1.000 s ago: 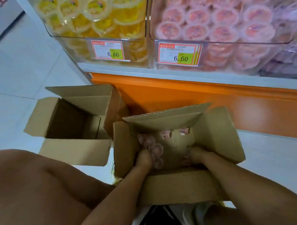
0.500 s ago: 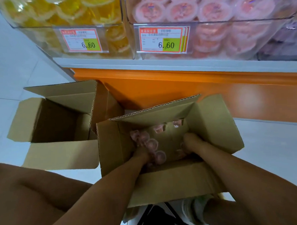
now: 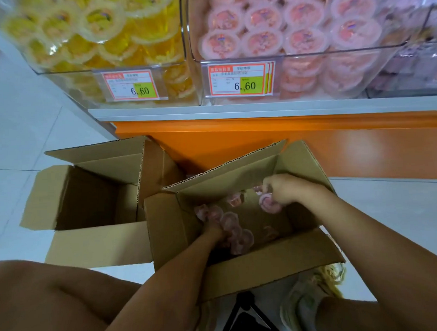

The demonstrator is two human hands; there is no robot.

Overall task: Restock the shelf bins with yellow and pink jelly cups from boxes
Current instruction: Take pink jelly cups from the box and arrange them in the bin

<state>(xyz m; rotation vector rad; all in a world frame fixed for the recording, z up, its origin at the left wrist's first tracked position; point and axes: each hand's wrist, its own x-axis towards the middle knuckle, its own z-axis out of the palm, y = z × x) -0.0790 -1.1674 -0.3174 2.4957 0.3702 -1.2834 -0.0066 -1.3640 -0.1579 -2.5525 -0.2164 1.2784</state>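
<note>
An open cardboard box (image 3: pixel 262 268) sits on the floor in front of me, with several pink jelly cups (image 3: pixel 229 218) loose at its bottom. My left hand (image 3: pixel 214 231) is deep inside it, fingers curled into a cluster of pink cups. My right hand (image 3: pixel 284 188) is higher, near the box's far right corner, gripping pink cups (image 3: pixel 269 203). Above, a clear bin of yellow jelly cups (image 3: pixel 101 37) stands left of a clear bin of pink jelly cups (image 3: pixel 292 34) on the shelf.
A second open cardboard box (image 3: pixel 88 196) stands to the left, its inside dark. The orange shelf base (image 3: pixel 286 140) runs behind both boxes. Price tags (image 3: pixel 241 79) reading 6.60 hang on the bin fronts. White floor tiles (image 3: pixel 402 220) lie to the right.
My right hand has risen from the box bottom toward the far right corner with pink cups in it. My left hand stays low among the cups. The view tilted up slightly.
</note>
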